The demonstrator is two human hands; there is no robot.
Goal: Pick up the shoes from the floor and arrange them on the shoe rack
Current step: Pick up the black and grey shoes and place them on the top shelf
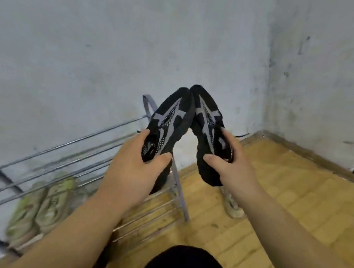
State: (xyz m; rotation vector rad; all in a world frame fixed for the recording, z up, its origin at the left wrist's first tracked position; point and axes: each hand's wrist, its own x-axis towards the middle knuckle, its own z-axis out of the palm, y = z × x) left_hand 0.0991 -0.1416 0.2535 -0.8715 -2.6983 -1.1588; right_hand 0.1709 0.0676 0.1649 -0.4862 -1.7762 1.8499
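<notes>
The two black shoes hung in the air, toes touching at twelve o'clock and heels apart, one to each hand. The left hand [136, 169] clasped the left black shoe [169, 119] by its heel, and the right hand [232, 160] closed its grip on the right black shoe [208, 124] likewise, probably to set them down as a pair. The shoe rack [96, 138] stood below at eight o'clock, pale green shoes [51, 201] on a lower tier and one pale shoe [233, 206] on the floor [296, 202].

Scuffed white wall [116, 38] — yellowish wooden floor [296, 202].
</notes>
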